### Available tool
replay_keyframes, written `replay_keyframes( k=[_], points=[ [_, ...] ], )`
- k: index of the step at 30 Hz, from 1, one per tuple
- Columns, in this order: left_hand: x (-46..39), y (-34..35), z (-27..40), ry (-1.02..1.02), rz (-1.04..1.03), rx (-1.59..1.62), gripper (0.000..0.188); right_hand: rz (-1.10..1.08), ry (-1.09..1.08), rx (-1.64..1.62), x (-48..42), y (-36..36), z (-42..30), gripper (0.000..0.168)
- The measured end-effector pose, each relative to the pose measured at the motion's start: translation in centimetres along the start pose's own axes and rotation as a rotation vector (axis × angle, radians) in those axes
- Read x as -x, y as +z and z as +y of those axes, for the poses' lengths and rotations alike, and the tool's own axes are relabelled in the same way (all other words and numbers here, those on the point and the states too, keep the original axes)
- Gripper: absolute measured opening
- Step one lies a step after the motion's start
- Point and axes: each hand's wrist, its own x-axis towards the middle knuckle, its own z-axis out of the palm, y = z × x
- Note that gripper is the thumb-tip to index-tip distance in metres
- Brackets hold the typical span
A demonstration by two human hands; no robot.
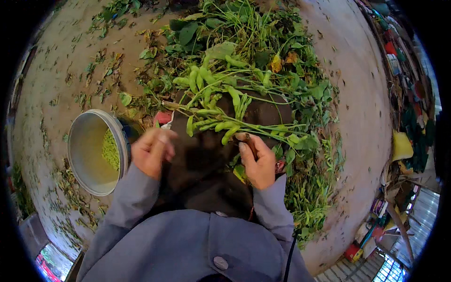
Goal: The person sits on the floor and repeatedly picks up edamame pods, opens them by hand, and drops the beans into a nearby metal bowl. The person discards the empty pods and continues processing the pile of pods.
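Note:
My left hand is blurred, its fingers curled, just right of a pale plastic bucket. Whether anything is inside that hand cannot be made out. Green soybean pods lie in the bucket. Across my dark-covered lap rest cut soybean stalks with plump green pods on them. My right hand has its thumb and fingers bent close together beside the lower stalk, fingertips by a hanging pod. Its grip on the stalk is not clear.
Leafy soybean plants are heaped beyond my lap, and more stalks lie along my right side. Loose leaves litter the concrete floor. At the far right is a yellow container among assorted clutter.

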Motion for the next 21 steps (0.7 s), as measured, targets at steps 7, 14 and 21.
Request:
replay_keyframes(
  k=[7,14,21],
  points=[
    [-1.3,8.8,0.8,-0.422,-0.318,0.277,0.034,-0.076,-0.042,-0.096,0.1,0.4,0.4,0.024],
    [-2.3,9.1,-0.8,-0.399,-0.381,0.247,0.029,0.106,-0.263,0.179,-0.5,-0.5,-1.0,0.022],
    [-2.2,8.6,-1.2,-0.477,-0.39,0.182,0.027,0.182,-0.369,0.387,-3.7,-0.3,-2.4,0.019]
  ],
)
